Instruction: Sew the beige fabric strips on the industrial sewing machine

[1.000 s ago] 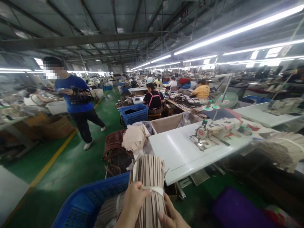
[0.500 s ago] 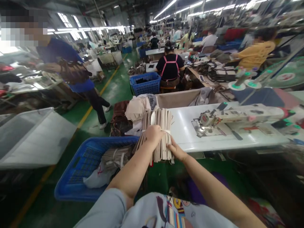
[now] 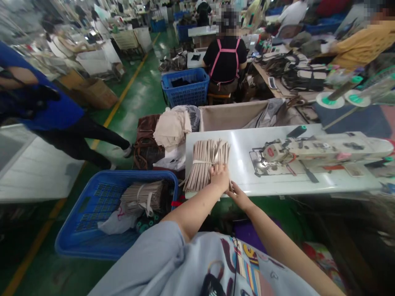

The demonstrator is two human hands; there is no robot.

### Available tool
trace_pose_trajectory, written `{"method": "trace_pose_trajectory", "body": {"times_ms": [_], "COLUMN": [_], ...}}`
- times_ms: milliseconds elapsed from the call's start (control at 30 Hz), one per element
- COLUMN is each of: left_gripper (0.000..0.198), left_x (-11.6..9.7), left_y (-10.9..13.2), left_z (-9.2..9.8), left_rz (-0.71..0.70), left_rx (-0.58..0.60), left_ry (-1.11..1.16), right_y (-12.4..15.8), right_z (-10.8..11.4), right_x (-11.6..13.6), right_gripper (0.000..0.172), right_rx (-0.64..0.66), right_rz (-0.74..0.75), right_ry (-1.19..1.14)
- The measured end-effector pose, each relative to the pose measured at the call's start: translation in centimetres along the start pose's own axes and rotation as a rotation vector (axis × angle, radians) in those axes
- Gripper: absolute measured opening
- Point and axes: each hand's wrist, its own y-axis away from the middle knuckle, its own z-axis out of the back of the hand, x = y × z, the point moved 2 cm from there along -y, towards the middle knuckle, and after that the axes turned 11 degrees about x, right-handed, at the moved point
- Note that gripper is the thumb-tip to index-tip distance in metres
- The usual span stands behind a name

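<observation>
A bundle of beige fabric strips (image 3: 200, 164), bound by a pale band, lies on the left end of the white sewing table (image 3: 237, 181). My left hand (image 3: 220, 177) is on the bundle's right part, its fingers bent over the strips. At the near right corner of the bundle is my right hand (image 3: 241, 198), fingers stretched toward the strips and a little apart. Its fingertips are partly hidden at the bundle's edge.
An industrial sewing machine (image 3: 308, 150) stands on the table's right. A blue basket (image 3: 74, 242) at lower left holds another tied bundle (image 3: 145, 196) and a white bag. Beige cloth (image 3: 171, 127) is piled behind. A person in blue (image 3: 58, 111) is at left; another sits ahead.
My left hand has shifted right and down from the band across the bundle. The bundle now rests flatter on the table. The person in blue has come closer on the left; the view has tilted down.
</observation>
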Motion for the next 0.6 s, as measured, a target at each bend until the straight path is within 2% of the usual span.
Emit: {"method": "trace_pose_trajectory", "body": {"times_ms": [67,133,200,300,400,500,600], "left_gripper": [0.048,0.043,0.037,0.028,0.020,0.017,0.018], "left_x": [0.8,2.8,5.9,11.0,14.2,15.7,17.0], "left_y": [0.7,1.9,3.1,4.3,4.6,4.2,3.8], "left_z": [0.5,1.7,3.0,4.6,4.8,3.9,3.1], "left_rz": [-0.025,-0.066,-0.047,0.059,0.098,0.159,0.310], "left_rx": [-0.083,-0.222,-0.289,-0.381,-0.350,-0.295,-0.284], "left_ry": [0.097,0.269,0.340,0.448,0.533,0.597,0.649], "right_y": [-0.1,0.0,0.0,-0.5,-1.8,-3.2,-4.2], "right_z": [0.8,1.7,2.4,2.7,1.7,-0.3,-2.7], "right_x": [-0.2,0.1,0.9,3.1,5.9,8.6,10.5], "right_gripper": [0.063,0.056,0.047,0.035,0.030,0.025,0.027], "right_rx": [-0.038,-0.088,-0.139,-0.206,-0.225,-0.163,-0.069], "right_rz": [-0.021,-0.031,-0.024,0.014,0.073,0.126,0.123], "right_ry": [0.010,0.034,0.073,0.152,0.248,0.347,0.450]}}
